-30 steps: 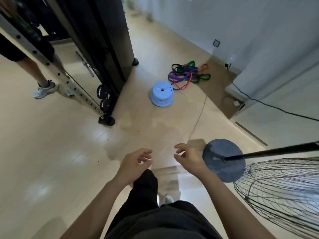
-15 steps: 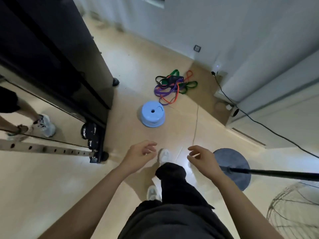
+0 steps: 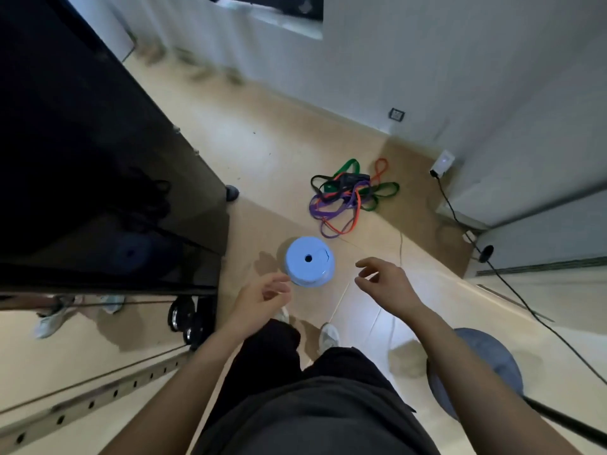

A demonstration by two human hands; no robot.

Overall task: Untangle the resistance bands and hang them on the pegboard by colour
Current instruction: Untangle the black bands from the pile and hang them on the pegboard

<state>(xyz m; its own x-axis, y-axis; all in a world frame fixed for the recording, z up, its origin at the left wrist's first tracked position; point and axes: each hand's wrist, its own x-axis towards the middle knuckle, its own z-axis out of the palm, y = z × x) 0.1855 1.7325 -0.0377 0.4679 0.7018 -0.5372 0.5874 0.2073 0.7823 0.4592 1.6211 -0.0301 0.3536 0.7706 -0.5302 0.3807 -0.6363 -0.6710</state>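
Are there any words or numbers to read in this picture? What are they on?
No text can be read anywhere in this view.
The blue stool has a plain top with only a hole in it.
The wall plate and the white plug are too small and blurred to show any marking.
The resistance bands show no print that can be made out.

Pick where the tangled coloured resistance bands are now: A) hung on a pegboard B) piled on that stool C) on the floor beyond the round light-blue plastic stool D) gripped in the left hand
C: the tangled green, purple, orange and black resistance bands lie on the tan floor past the round light-blue plastic stool; left hand and right hand hold nothing.
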